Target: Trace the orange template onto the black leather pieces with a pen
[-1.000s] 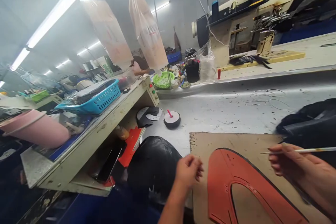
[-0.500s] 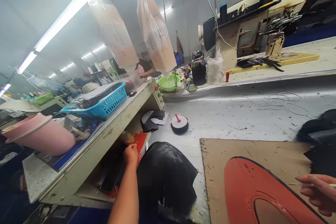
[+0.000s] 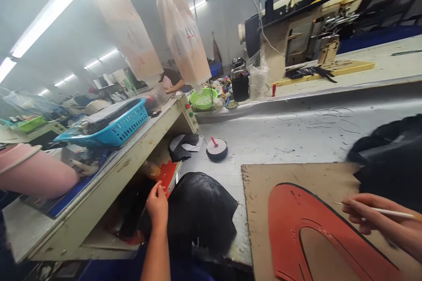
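Note:
My left hand (image 3: 157,204) reaches under the side shelf (image 3: 99,193), its fingers pinched on the edge of a red sheet piece (image 3: 167,174) beside a heap of black material (image 3: 201,210). My right hand (image 3: 372,217) is closed on a thin white stick (image 3: 376,210) that points left over a red horseshoe-shaped template (image 3: 316,237). The template lies on a brown cardboard sheet (image 3: 296,175) on the grey table (image 3: 280,140).
A black pile (image 3: 392,158) sits at the right. A round black-and-white spool (image 3: 216,148) stands on the table. A blue basket (image 3: 108,127) and pink tub (image 3: 33,171) rest on the shelf. A sewing machine (image 3: 296,30), cups and a green basket (image 3: 203,99) stand behind. A person works far back.
My left hand left the cardboard, reached under the shelf and now pinches the red piece. My right hand keeps the stick over the template. The view has shifted slightly.

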Demonstrator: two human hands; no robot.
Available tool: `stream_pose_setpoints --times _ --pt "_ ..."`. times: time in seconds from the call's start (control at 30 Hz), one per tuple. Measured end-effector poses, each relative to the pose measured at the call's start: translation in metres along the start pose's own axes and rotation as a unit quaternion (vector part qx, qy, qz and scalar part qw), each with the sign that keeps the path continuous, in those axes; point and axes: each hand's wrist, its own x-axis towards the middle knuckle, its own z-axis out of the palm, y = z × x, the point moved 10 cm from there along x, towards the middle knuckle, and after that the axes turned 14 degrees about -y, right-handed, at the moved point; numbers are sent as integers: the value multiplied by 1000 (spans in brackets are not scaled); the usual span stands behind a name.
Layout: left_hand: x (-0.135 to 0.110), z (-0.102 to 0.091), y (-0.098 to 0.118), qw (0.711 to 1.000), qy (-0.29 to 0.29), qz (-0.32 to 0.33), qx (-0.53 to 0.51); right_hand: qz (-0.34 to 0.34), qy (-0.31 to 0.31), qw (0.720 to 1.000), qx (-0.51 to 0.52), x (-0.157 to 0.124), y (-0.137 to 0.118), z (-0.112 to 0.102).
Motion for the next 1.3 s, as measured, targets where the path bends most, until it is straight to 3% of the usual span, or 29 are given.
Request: stream_pose_setpoints --times 0.1,0.17,0.3,0.4,0.53,0.7,0.9,1.17,1.3 --pt "-54 50 54 995 -60 74 -30 -18 -80 996 41 -3 -35 20" --pt "-94 100 94 980 -139 135 -52 -60 -46 997 19 -1 -44 16" --pt "-168 190 151 933 -281 212 -73 -136 -15 978 -154 -5 -29 19" --pt "-191 226 168 923 -313 214 -59 -191 2 942 -277 -18 -15 34" --pt "-190 242 179 919 -328 217 -31 -231 29 911 -339 -29 -10 45" --pt "-205 249 189 906 -334 260 -3 -213 31 910 -354 -22 -8 42" --pt "-246 257 190 840 -298 441 104 -210 8 921 -330 -5 -7 43" --pt "-209 278 210 815 -304 473 140 -216 -57 919 -325 2 -21 45" --pt "-216 270 203 830 -283 463 131 -211 -66 913 -342 -6 -22 44"
